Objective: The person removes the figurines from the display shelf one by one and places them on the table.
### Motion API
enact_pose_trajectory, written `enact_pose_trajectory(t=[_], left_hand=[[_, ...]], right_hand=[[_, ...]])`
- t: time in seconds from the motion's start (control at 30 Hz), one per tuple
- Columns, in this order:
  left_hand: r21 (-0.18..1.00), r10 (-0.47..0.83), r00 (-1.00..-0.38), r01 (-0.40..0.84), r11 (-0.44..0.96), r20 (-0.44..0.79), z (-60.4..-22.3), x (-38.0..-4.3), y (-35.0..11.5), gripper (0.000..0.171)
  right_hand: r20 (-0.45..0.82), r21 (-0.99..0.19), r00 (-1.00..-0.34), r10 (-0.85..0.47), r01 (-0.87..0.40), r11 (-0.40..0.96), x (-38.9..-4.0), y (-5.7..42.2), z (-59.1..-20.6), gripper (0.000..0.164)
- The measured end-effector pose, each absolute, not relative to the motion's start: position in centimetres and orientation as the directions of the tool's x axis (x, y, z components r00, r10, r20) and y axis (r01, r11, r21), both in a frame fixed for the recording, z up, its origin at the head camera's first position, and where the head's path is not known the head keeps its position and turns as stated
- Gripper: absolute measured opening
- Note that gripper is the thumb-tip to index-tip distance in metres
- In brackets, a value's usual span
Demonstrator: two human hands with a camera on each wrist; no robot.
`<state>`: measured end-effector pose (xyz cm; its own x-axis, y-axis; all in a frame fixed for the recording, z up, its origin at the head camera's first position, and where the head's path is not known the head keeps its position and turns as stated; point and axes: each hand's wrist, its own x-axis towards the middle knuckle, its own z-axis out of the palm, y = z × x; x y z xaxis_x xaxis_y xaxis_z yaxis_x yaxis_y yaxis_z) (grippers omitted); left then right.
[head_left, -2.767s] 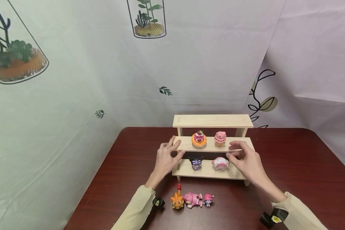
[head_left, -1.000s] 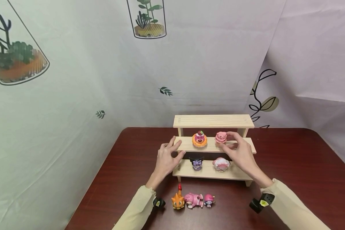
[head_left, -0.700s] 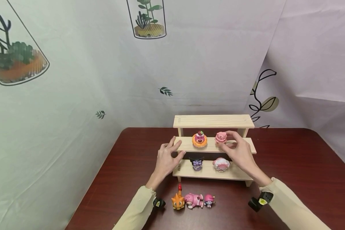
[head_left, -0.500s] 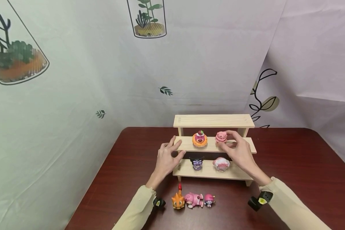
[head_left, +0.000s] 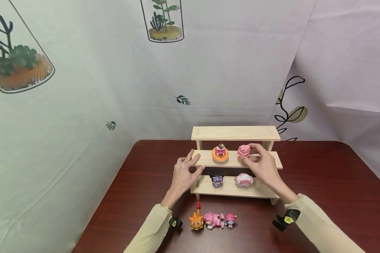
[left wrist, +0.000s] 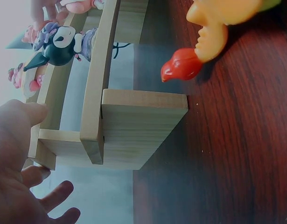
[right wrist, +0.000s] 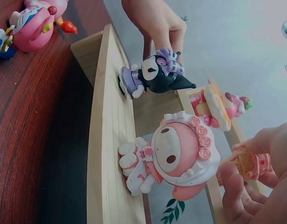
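Observation:
In the head view, my right hand (head_left: 264, 167) pinches a pink piglet-like cupcake figurine (head_left: 243, 150) between thumb and fingers at the right part of the middle shelf. Its cone-coloured base (right wrist: 246, 164) shows between the fingers in the right wrist view. My left hand (head_left: 183, 175) rests with spread fingers on the left end of the middle shelf of a three-tier wooden display stand (head_left: 235, 133). Left of the cupcake figurine sits an orange doughnut figurine (head_left: 220, 154) topped with a strawberry. On the bottom shelf stand a black-and-purple figurine (right wrist: 155, 74) and a pink-and-white one (right wrist: 180, 149).
In front of the stand, an orange figurine (head_left: 196, 222) with a red-tipped tail, a pink bear figurine (head_left: 213, 220) lying on its side and a small pink-headed figurine (head_left: 230, 220) are on the dark red table (head_left: 329, 196). A patterned cloth (head_left: 228, 70) hangs behind.
My right hand has moved up and left from beside the bottom-shelf pink figurine to the cupcake figurine and taken hold of it. During the last second it has barely moved; my left hand stays put.

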<state>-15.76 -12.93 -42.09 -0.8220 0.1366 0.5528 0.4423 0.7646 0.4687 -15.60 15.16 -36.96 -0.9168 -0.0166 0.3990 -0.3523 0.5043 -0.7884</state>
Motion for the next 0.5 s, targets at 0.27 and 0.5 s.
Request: enact_pose_trajectory(t=[0.27, 0.5], left_hand=[[0.471, 0.136, -0.822, 0.443, 0.763, 0.553, -42.14, -15.79, -12.94, 0.047], [0.466, 0.139, -0.817, 0.449, 0.763, 0.56, -42.13, -15.8, -12.92, 0.047]], right_hand=[[0.377, -0.797, -0.926, -0.016, -0.333, 0.504, -15.58, 15.26, -37.01, 0.041], [0.384, -0.796, -0.923, -0.011, -0.337, 0.503, -15.54, 15.27, -37.03, 0.04]])
